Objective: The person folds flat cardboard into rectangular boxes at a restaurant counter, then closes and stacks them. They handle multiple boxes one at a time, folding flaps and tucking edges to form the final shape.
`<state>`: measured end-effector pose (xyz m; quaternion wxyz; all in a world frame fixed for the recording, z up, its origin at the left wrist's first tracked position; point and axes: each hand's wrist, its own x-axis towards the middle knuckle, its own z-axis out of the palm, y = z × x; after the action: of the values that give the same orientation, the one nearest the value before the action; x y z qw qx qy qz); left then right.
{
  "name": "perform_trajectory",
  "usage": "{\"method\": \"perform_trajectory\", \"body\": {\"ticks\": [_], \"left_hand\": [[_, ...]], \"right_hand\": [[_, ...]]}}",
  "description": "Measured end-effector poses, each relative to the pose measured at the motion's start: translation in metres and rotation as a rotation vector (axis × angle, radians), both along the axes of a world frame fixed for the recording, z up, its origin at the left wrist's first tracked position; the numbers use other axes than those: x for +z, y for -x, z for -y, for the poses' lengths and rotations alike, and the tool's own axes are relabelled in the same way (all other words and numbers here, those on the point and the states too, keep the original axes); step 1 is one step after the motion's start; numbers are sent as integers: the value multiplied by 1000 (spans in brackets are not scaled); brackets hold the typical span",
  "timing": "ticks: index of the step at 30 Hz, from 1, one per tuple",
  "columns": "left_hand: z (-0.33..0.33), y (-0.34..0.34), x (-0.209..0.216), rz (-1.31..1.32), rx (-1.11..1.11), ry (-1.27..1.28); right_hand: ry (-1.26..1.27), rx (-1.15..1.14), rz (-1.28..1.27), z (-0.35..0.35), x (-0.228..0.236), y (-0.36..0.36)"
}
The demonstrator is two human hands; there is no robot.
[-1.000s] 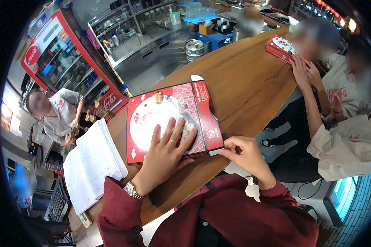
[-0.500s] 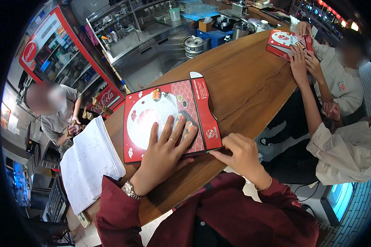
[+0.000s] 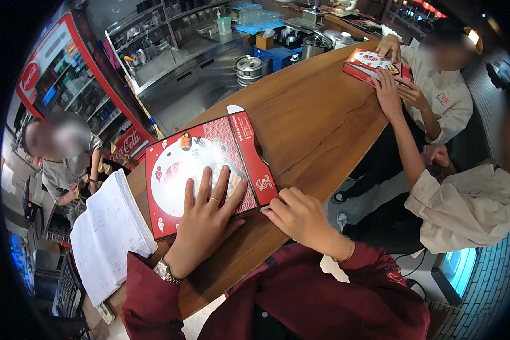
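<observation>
A flat red and white printed cardboard box [image 3: 170, 170] lies on the wooden counter in front of me. A white-ended tab [image 3: 235, 109] sticks out past its far right corner. My left hand [image 3: 204, 212], with a ring and a wristwatch, rests palm down on the lid, its fingers spread. At the near right corner, my right hand [image 3: 300, 218] has its fingers curled and pinched on the box's edge flap [image 3: 259, 175]. The fingertips of that hand partly cover the corner.
An open notebook [image 3: 105, 235] lies on the counter to the left, with a keyboard [image 3: 69, 292] beyond it. Across the wooden counter [image 3: 300, 107], co-workers' hands [image 3: 388, 85] hold a similar red box [image 3: 360, 65]. Another person [image 3: 68, 170] stands at left near a red-framed drinks fridge [image 3: 85, 85].
The whole view has shifted, so the box and both hands appear further left. Both hands keep about the same places on the box. Across the counter, a co-worker's hand has moved over the other box.
</observation>
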<state>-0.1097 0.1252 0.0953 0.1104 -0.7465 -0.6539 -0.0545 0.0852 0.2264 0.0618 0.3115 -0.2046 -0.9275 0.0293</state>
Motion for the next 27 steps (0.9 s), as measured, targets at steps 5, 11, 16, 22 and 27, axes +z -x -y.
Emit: {"method": "perform_trajectory", "body": {"ticks": [5,11,16,22,27], "left_hand": [[-1,-1,2,30,0,11],[-4,-10,3,-7,42,11],[-4,-14,4,13,39,15],[-2,-14,10,152,38,18],[-1,-16,11,118,-55,-116]], "right_hand": [[-46,-15,-77,-15,2,1],[39,34,-120,-14,-8,0],[604,65,-313,-6,-8,-1],[914,235,-547,-11,9,0],[866,330,-526,-18,31,-9]]}}
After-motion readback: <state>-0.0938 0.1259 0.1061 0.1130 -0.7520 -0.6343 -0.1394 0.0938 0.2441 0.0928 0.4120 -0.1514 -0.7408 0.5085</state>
